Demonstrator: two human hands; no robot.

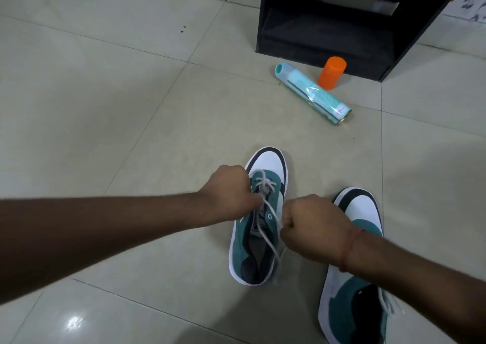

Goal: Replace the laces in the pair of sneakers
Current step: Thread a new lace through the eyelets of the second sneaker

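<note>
Here, the scene by parts:
Left sneaker [259, 220]: set upright on the tiled floor [105, 107], toe pointing away, partly threaded.
Lace [265, 212]: white, crossed at the front eyelets, both ends drawn back.
Left hand [228, 193]: closed around one lace end beside the eyelets.
Right hand [313, 228]: fisted on the other lace end.
Right sneaker [352, 278]: placed just beside, partly hidden by the forearm.
Spray can [313, 92]: laid on its side, well apart.
Orange cap [332, 72]: stood beside the can.

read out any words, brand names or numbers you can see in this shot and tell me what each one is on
None can be read.
Teal spray can lying on the floor: printed lines on its label, too small and blurred.
Tongue patch of the sneaker being laced: a mark, unreadable.
White sheet at top right: dark marks, unreadable.
Orange cap: no text visible.
</note>
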